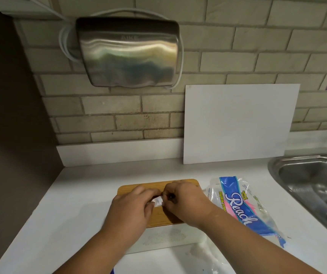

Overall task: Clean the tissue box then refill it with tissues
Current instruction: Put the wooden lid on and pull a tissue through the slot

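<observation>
A white tissue box (170, 237) with a wooden lid (139, 187) stands on the white counter in front of me. Both hands rest on top of the lid. My left hand (133, 209) and my right hand (184, 202) meet at the lid's middle slot, their fingertips pinching a bit of white tissue (158, 200) that pokes up there. To the right of the box lies a clear and blue paper towel wrapper (243, 208), crumpled and flat-looking.
A steel sink (312, 182) is set into the counter (75, 204) at the right. A white board (237, 123) leans on the brick wall behind. A steel hand dryer (128, 53) hangs on the wall above. A dark wall bounds the left side.
</observation>
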A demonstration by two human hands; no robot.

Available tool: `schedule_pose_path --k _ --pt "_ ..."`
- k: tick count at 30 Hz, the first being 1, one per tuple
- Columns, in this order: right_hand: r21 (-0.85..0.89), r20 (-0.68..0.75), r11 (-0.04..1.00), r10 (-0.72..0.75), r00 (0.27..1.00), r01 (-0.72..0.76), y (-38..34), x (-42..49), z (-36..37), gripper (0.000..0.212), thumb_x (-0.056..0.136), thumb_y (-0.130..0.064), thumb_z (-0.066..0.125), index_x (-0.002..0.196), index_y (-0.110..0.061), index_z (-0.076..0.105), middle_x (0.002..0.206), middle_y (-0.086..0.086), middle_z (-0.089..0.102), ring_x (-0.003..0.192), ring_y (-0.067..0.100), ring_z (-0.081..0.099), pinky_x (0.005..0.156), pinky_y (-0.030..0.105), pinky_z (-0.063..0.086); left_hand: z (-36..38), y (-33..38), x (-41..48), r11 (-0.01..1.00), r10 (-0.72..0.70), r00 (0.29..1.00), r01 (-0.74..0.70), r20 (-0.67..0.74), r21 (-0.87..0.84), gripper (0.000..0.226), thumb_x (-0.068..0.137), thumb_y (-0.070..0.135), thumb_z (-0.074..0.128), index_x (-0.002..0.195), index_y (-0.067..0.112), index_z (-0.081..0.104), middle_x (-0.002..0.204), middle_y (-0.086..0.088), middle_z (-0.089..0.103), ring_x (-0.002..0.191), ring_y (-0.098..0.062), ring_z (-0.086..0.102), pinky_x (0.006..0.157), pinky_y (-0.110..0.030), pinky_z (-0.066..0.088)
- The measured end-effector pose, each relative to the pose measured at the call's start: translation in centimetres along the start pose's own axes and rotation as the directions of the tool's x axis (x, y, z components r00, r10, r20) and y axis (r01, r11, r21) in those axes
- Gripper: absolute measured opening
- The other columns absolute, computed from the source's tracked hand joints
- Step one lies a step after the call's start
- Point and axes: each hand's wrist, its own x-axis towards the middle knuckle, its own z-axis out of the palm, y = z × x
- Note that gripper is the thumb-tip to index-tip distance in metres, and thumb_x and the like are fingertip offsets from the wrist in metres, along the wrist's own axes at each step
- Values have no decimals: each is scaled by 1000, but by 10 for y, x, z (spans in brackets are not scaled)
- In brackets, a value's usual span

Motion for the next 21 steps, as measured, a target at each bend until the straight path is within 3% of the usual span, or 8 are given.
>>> schedule_pose_path --k 3,6,10,16,21 --pt "14 -28 1000 -1 1000 1 -1 2 -1 5 85 -26 61 88 -30 59 89 -10 56 87 14 54 87 30 46 -5 -1 8 1000 8 998 -9 63 21 24 96 42 49 118 44 57 107 21 55 93 -5 55 81 -22 37" --pt "16 -51 1000 15 999 -14 0 3 -5 15 85 -26 66 100 -25 64 100 -6 62 88 15 58 81 24 48 -8 -3 14 1000 -7 997 6 74 22 18 92 43 56 107 37 64 99 17 57 88 -5 54 75 -19 44" --pt "-10 -43 998 55 998 -56 4 4 -10 15 83 -31 68 96 -24 67 100 -5 67 88 14 59 80 20 44 -11 -4 20 1000 -25 993 25 116 -1 7 88 39 63 85 33 61 90 16 54 82 -8 54 67 -16 42" --pt "17 -58 997 -76 995 78 7 3 -8 16 83 -28 67 98 -28 67 95 -7 56 87 17 60 80 28 47 -15 -6 25 985 138 979 -151 152 81 10 93 33 52 83 30 55 86 13 54 81 -8 51 78 -22 41" --pt "-310 -17 939 -161 987 148 8 2 -3 30 95 -41 43 109 -30 67 105 -2 54 101 20 49 83 34 35 -15 -8 28 969 226 960 -239 165 61 9 88 26 53 79 28 52 80 13 48 80 -5 42 76 -21 39"
